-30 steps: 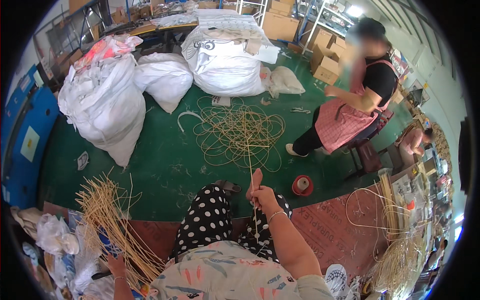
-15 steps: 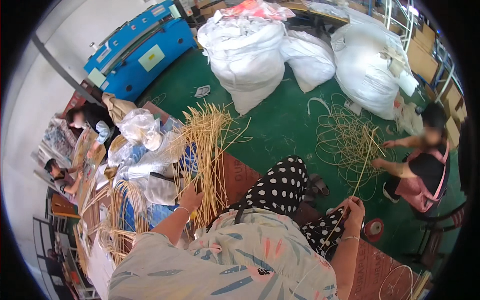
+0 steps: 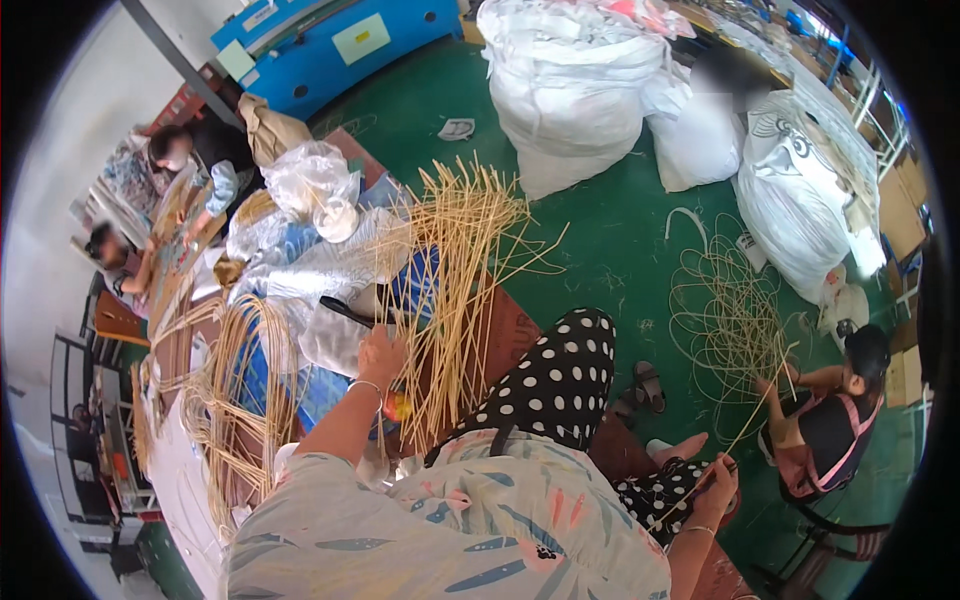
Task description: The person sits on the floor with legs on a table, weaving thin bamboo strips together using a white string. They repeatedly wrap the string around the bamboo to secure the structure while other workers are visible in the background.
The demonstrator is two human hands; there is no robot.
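Observation:
A long, thin pale rattan cane (image 3: 752, 425) slants past my right knee. My right hand (image 3: 716, 488) is closed on it, and its lower end reaches down over my lap. Toward its upper end, a seated co-worker's hand (image 3: 768, 388) is close to it. My left hand (image 3: 382, 354) has its fingers bunched at the left edge of a bundle of loose cane sticks (image 3: 465, 215), beside a pale cloth bag with a black strap (image 3: 345, 311). What those fingers hold, if anything, is hidden.
Coiled cane (image 3: 730, 315) lies tangled on the green floor (image 3: 600, 250) by the co-worker. Big white sacks (image 3: 565, 110) stand ahead. Bent cane hoops (image 3: 245, 370) and plastic bags (image 3: 310, 190) cover my left side. Two people work at a far-left table; a blue machine (image 3: 360, 60) stands behind.
The view has swung left and down. My left hand has shifted leftward from over the cane sticks to their edge. My right hand stays on the cane; the co-worker leans lower.

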